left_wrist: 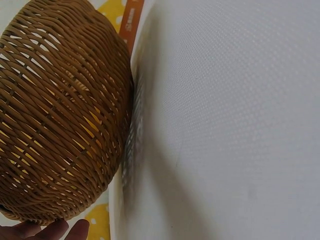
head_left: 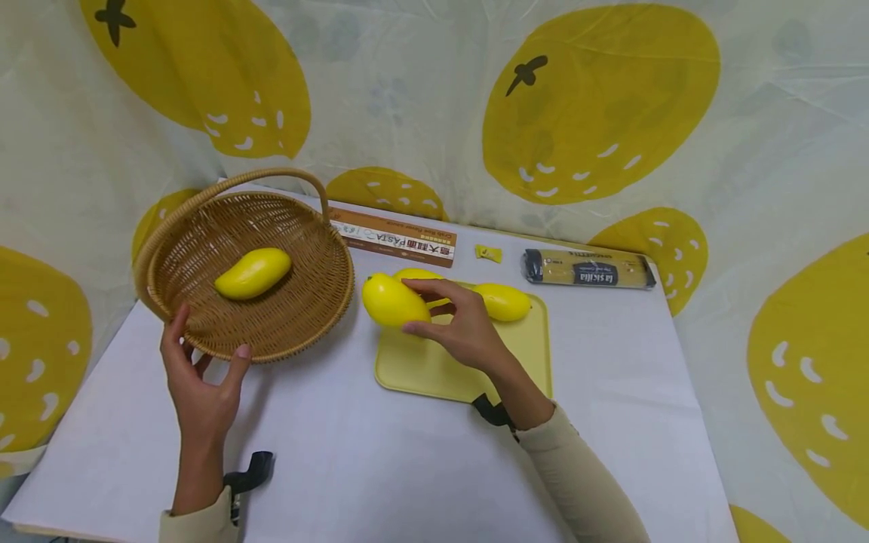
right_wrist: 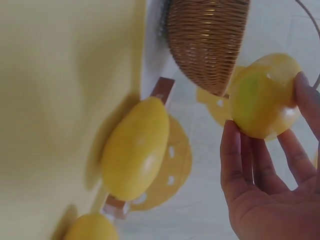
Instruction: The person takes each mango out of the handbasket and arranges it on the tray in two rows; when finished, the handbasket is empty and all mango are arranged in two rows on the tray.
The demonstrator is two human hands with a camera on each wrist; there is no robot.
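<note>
My right hand (head_left: 468, 326) pinches a yellow mango (head_left: 392, 300) between thumb and fingers, raised over the left part of a yellow tray (head_left: 434, 381). The right wrist view shows that mango (right_wrist: 262, 95) held at the fingertips. Behind it on the tray lie another mango (head_left: 417, 274) and, to the right, one more mango (head_left: 505, 302). At the left, my left hand (head_left: 204, 396) holds the near rim of a wicker basket (head_left: 299, 349), thumb and fingers spread along it. Inside the basket rests a mango (head_left: 254, 273). The basket's woven side (left_wrist: 65, 110) fills the left wrist view's left half.
Behind the basket and tray lies a brown and white pasta box (head_left: 400, 235). A small yellow packet (head_left: 489, 253) and a spaghetti pack (head_left: 589, 269) lie along the back of the white table (head_left: 326, 460). A fruit-print curtain (head_left: 407, 90) hangs behind. The basket's tall handle (head_left: 251, 175) arches upward.
</note>
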